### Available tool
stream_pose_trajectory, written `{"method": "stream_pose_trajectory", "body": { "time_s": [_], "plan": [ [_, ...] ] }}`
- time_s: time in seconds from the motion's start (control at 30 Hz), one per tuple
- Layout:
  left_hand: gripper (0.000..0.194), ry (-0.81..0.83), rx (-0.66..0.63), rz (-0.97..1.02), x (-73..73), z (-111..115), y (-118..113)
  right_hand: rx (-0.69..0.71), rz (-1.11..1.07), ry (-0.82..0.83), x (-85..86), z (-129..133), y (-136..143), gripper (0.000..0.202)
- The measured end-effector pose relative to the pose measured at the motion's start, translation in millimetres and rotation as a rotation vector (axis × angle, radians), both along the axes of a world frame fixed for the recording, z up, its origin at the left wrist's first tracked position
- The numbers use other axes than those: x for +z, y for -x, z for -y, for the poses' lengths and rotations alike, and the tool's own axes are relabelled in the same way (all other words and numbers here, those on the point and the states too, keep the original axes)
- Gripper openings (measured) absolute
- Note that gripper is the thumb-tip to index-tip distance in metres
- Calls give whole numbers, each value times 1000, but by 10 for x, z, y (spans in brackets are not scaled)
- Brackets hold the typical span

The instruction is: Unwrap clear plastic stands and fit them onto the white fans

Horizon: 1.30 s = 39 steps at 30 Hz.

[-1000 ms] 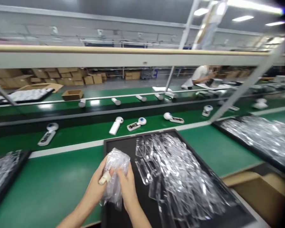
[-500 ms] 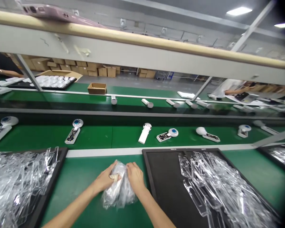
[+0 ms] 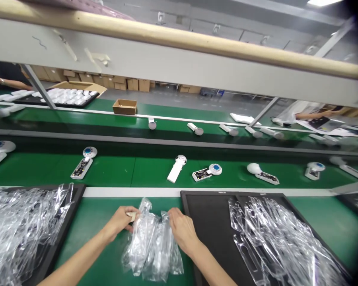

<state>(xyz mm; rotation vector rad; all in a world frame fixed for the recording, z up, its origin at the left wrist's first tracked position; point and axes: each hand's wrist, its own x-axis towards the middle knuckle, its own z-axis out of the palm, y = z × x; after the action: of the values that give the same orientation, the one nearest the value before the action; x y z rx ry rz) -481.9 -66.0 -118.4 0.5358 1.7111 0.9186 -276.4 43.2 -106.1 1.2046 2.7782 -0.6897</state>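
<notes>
A bundle of clear plastic bags (image 3: 150, 244) lies on the green work surface (image 3: 103, 258) in front of me, its contents too blurred to make out. My left hand (image 3: 123, 219) pinches the bundle's left upper edge and wears a pale wrap on one finger. At the right upper edge, my right hand (image 3: 183, 230) has its fingers closed on the plastic. The bags fan out between the two hands.
Black trays of clear plastic parts stand left (image 3: 62, 234) and right (image 3: 210, 234). Behind them, a green conveyor belt (image 3: 149, 171) carries several white round-headed devices with handles. A shelf rail (image 3: 179, 37) crosses above. Other people's arms show at both far sides.
My hands have moved apart, and the bundle of plastic bags has spread wider between them. The view has shifted slightly.
</notes>
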Motion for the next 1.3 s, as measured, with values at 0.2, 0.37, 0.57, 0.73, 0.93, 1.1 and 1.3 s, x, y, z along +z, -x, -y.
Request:
{"method": "stream_pose_trajectory", "body": {
  "time_s": [0.2, 0.37, 0.57, 0.73, 0.93, 1.1, 1.3],
  "plan": [
    [44, 26, 28, -57, 0, 96, 92, 99, 44, 104, 266, -9, -79, 33],
    [23, 52, -9, -276, -147, 114, 117, 112, 47, 196, 340, 187, -50, 38],
    [13, -41, -19, -432, -34, 193, 157, -54, 155, 237, -49, 226, 279, 41],
    [12, -126, -56, -505, 216, 353, 118, -48, 118, 159, 21, 185, 426, 25],
    [13, -442, 27, -470, 559, 592, 113, 183, -136, -6, 547, 355, 169, 20],
    [13, -575, 115, -280, 773, 625, 136, 321, -366, -75, 874, 416, 129, 19],
    [8, -545, 223, -174, 899, 549, 142, 452, -458, 5, 1227, 442, 106, 15]
  ]
}}
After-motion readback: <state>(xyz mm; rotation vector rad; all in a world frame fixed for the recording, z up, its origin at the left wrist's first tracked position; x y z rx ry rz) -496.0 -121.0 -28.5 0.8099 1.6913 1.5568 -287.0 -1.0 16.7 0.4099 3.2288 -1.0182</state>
